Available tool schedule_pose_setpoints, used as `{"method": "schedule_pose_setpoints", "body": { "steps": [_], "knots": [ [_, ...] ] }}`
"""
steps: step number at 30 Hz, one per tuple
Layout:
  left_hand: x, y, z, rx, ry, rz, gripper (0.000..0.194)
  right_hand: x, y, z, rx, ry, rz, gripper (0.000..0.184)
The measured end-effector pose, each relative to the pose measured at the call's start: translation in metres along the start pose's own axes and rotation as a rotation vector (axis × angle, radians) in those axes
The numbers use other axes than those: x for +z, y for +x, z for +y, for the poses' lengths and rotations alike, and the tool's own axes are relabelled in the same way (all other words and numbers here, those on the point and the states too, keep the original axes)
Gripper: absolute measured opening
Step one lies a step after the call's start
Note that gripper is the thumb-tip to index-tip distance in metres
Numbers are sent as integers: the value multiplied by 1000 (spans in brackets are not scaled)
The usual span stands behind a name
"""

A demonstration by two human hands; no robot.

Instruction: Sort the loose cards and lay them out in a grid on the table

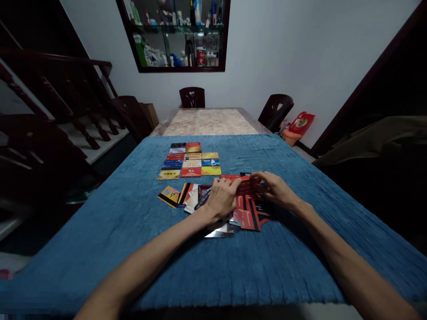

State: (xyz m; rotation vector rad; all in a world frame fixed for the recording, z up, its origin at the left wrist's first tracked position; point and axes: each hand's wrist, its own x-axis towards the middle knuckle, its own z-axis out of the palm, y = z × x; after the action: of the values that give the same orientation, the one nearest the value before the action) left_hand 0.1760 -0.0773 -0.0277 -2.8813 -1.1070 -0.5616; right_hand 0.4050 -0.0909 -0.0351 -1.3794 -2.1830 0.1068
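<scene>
A dark red card [246,187] is held up over a loose heap of cards. My left hand [222,196] grips its left end with curled fingers. At its right end, my right hand [276,190] pinches it between thumb and fingers. Under and around both hands lie mixed cards, among them a red card with a dark stripe [249,219] and a silvery card [218,234]. Left of the heap is an orange card with a black stripe [169,196]. Behind it, overlapping cards are laid in columns, including a yellow card [211,170] and a gold card [168,174].
A blue cloth [133,235] covers the near part of the table; a patterned tabletop [210,121] shows beyond. Dark chairs [192,97] stand around the far end. A red bag [301,122] is on the right, and a stair railing [66,60] on the left.
</scene>
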Motion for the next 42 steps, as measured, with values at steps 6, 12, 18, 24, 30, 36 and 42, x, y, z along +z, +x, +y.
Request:
{"method": "schedule_pose_setpoints", "body": {
  "steps": [6,12,18,24,30,36,42],
  "knots": [
    [4,1,-2,-30,-49,21,45,3,-1,3,-17,60,34,24],
    [0,3,-4,-51,-100,36,50,2,-3,-1,-32,140,22,35],
    [-3,4,-7,-67,-154,52,44,-2,-2,-7,-58,101,-12,43],
    [-4,6,-10,-85,-204,76,40,0,-1,-8,-102,7,1,42],
    [-9,8,-11,-80,-193,44,39,1,-1,-7,-126,-89,27,42],
    [-14,7,-12,-52,-113,-8,48,1,-1,-5,-120,-124,57,39],
    [-14,7,-17,-34,-59,-8,48,3,-2,-7,-124,-130,91,42]
  ]
}}
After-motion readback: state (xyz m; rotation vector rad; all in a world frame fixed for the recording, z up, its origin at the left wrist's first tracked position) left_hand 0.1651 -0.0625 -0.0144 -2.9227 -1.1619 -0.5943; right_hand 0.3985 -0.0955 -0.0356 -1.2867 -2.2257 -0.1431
